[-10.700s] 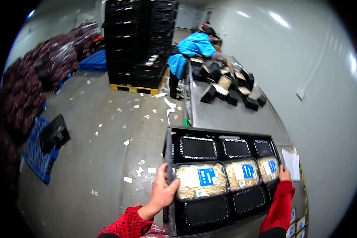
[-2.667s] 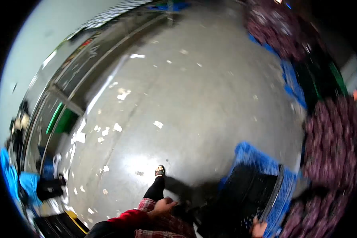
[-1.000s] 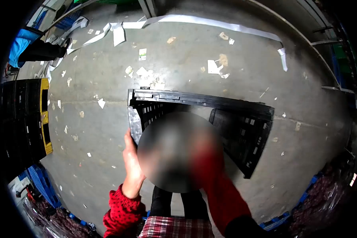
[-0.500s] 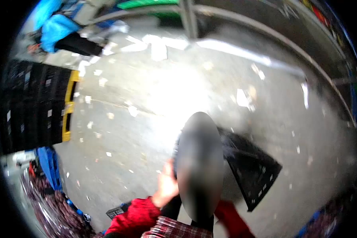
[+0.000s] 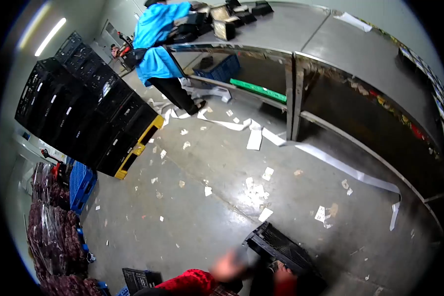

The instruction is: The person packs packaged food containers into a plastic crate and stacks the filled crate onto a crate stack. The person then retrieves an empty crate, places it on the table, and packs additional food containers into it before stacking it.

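Observation:
A black plastic crate [image 5: 286, 249] with slatted walls is tilted low in front of me, just above or on the floor. My right hand [image 5: 282, 273], below a red sleeve, has its fingers closed at the crate's near edge. To the left of the crate is my left hand [image 5: 228, 266]. It is smeared, so its fingers and any contact with the crate cannot be made out. The near part of the crate is dark and partly hidden by my arms.
A person in a blue jacket [image 5: 155, 64] stands by a long metal table [image 5: 276, 37] bearing black trays [image 5: 224, 29]. Black crates [image 5: 79, 108] are stacked on a yellow pallet [image 5: 126, 165]. Another black crate [image 5: 138, 279] lies nearby. Paper strips [image 5: 340, 167] litter the floor.
My view has tilted up, bringing the table and the co-worker into sight. The crate and both my hands now appear lower in the view.

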A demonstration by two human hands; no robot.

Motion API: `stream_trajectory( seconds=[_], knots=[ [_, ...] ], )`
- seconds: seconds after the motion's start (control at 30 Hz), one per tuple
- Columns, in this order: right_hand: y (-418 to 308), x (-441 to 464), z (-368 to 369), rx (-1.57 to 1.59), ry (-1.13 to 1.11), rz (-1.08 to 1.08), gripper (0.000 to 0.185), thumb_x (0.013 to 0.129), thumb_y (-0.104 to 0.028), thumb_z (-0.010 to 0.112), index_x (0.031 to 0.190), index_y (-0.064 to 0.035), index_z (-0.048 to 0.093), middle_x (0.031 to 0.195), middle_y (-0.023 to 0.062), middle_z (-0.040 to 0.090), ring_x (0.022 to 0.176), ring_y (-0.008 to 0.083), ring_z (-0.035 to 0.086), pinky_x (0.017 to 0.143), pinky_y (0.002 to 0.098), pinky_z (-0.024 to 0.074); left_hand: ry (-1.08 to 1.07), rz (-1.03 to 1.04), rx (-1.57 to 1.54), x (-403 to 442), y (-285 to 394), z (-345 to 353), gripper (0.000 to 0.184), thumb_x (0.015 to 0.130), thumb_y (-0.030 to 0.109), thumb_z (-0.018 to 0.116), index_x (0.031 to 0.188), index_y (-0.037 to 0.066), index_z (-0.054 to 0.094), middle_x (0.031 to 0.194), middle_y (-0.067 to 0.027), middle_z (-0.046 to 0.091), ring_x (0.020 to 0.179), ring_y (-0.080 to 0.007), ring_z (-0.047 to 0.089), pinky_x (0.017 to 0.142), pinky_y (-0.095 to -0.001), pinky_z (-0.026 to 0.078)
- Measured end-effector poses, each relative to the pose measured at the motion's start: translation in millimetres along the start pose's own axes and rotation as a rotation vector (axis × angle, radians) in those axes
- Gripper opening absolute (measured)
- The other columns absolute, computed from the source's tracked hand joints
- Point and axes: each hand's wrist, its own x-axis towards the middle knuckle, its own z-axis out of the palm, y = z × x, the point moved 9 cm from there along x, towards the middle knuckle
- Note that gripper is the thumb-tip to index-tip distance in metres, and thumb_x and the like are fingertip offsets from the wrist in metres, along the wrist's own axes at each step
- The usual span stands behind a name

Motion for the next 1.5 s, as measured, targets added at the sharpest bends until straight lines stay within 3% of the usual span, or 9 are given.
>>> stream_trajectory(
  seconds=[0.07,0.1,0.13,0.2,0.33,0.7,1.33,1.5],
  knots=[
    [-7.1,7.8,-7.8,0.001,-0.037,-0.003,0.065,0.096,-0.056,0.038,0.129,-0.003,0.055,0.132,0.0244,0.052,0.129,0.0352,0.045,0.108,0.0501,0.0334,-0.146,-0.223,-0.031,-0.7,-1.4,3.1,0.066,0.081,0.034,0.071,0.136,0.006,0.048,0.121,-0.0172,0.062,0.107,-0.0332,0.062,0.089,-0.0421,0.05],
    [-8.2,10.1,-10.0,0.016,-0.05,-0.005,0.065,0.095,-0.056,0.039,0.129,-0.0032,0.055,0.131,0.0241,0.052,0.128,0.035,0.045,0.108,0.0499,0.0338,-0.136,-0.256,0.073,-7.0,-18.1,11.2,0.067,0.082,0.037,0.071,0.136,0.005,0.048,0.12,-0.0173,0.062,0.101,-0.0345,0.063,0.085,-0.042,0.051],
    [-7.7,12.1,-10.8,0.029,-0.059,-0.01,0.065,0.095,-0.057,0.039,0.129,-0.0033,0.055,0.13,0.0238,0.052,0.127,0.0348,0.045,0.107,0.0498,0.0342,-0.082,-0.145,0.097,-1.5,-14.0,8.8,0.064,0.078,0.041,0.074,0.124,0.006,0.046,0.082,-0.025,0.066,0.074,-0.0447,0.065,0.068,-0.0493,0.053],
    [-8.3,14.9,-14.2,0.074,-0.068,-0.015,0.066,0.094,-0.057,0.04,0.129,-0.0036,0.055,0.129,0.0231,0.053,0.125,0.0343,0.046,0.106,0.0496,0.0351,-0.051,-0.032,0.038,0.9,-17.9,13.2,0.063,0.077,0.041,0.075,0.121,0.005,0.048,0.079,-0.0232,0.066,0.07,-0.0449,0.065,0.065,-0.0483,0.053],
    [-3.2,3.1,-27.4,0.16,-0.045,-0.015,0.066,0.093,-0.059,0.042,0.128,-0.0043,0.056,0.126,0.0218,0.053,0.122,0.0334,0.047,0.104,0.0491,0.0367,-0.231,-0.025,0.101,-8.3,-42.3,9.1,0.047,0.083,0.034,0.069,0.113,0.002,0.052,0.099,-0.0243,0.065,0.093,-0.0298,0.065,0.081,-0.0437,0.05],
    [29.0,-29.5,-43.2,0.408,-0.007,0.044,0.068,0.089,-0.062,0.048,0.126,-0.006,0.056,0.117,0.0181,0.054,0.112,0.0309,0.049,0.098,0.0477,0.0412,-0.412,-0.256,0.073,-31.4,-49.2,9.1,0.049,0.085,0.037,0.067,0.116,0.002,0.054,0.101,-0.0232,0.066,0.092,-0.0299,0.065,0.079,-0.0424,0.051],
    [82.1,-89.5,-93.0,0.697,0.03,0.18,0.073,0.082,-0.069,0.057,0.123,-0.009,0.057,0.103,0.0119,0.056,0.096,0.0266,0.053,0.088,0.0454,0.049,-0.467,-0.303,-0.083,-70.2,-60.9,8.9,0.053,0.088,0.043,0.063,0.121,0.002,0.058,0.105,-0.0212,0.067,0.091,-0.03,0.066,0.078,-0.0401,0.052],
    [88.2,-100.4,-61.3,0.736,0.019,0.19,0.074,0.08,-0.071,0.06,0.122,-0.0098,0.057,0.099,0.0102,0.057,0.092,0.0255,0.054,0.085,0.0448,0.051,-0.484,-0.313,-0.189,-75.0,-74.5,9.4,0.055,0.089,0.045,0.062,0.123,0.001,0.059,0.106,-0.0207,0.067,0.09,-0.03,0.066,0.077,-0.0395,0.052]
  ],
)
